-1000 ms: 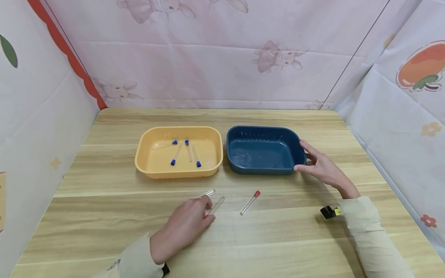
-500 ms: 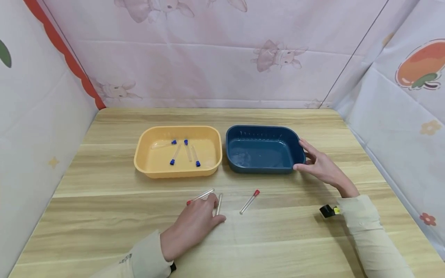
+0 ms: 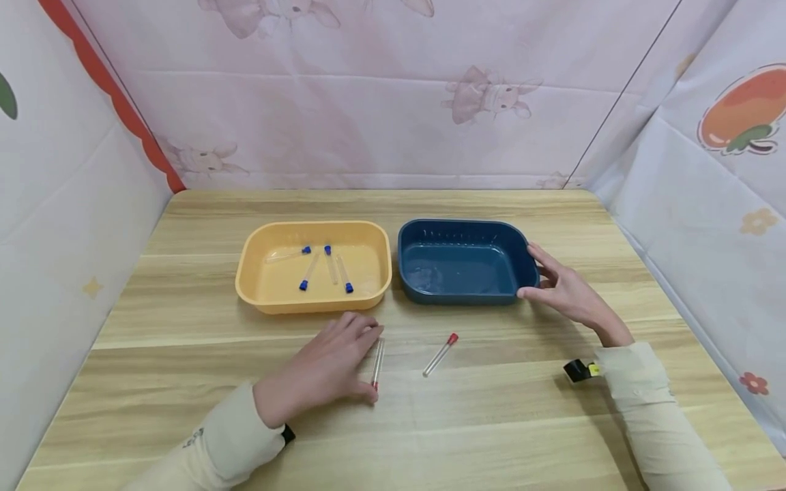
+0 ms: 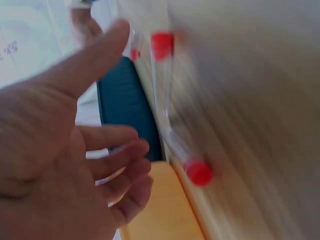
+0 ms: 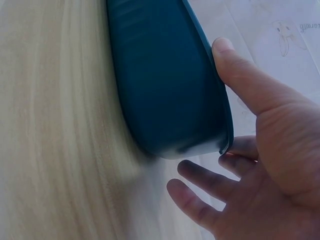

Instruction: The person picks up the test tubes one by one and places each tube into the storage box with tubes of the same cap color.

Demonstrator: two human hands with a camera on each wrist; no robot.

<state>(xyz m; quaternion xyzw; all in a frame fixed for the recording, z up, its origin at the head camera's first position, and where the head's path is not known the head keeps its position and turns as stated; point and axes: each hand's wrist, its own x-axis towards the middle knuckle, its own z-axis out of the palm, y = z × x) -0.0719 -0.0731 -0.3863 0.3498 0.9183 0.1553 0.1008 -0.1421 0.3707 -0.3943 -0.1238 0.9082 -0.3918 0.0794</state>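
Note:
My left hand [image 3: 325, 365] hovers low over the table with fingers and thumb spread apart, nothing between them. Right beside its thumb and fingertips lies a clear test tube with a red cap [image 3: 378, 361]. A second red-capped test tube [image 4: 185, 150] shows in the left wrist view near the fingertips; the hand hides it in the head view. Farther right, another red-capped test tube [image 3: 439, 356] lies slanted on the wood. My right hand [image 3: 568, 296] holds the right end of a dark blue bin [image 3: 467, 300], thumb on its rim and fingers at the end wall.
Left of the blue bin stands a yellow bin [image 3: 313, 303] with several blue-capped test tubes [image 3: 332, 264] inside. No tubes show in the blue bin. Patterned cloth walls [image 3: 368, 123] enclose the table [image 3: 479, 436] at the back and both sides.
My left hand has shifted left and its fingers have spread. The tube beside it has turned, its red cap now toward me. The right hand stays on the blue bin.

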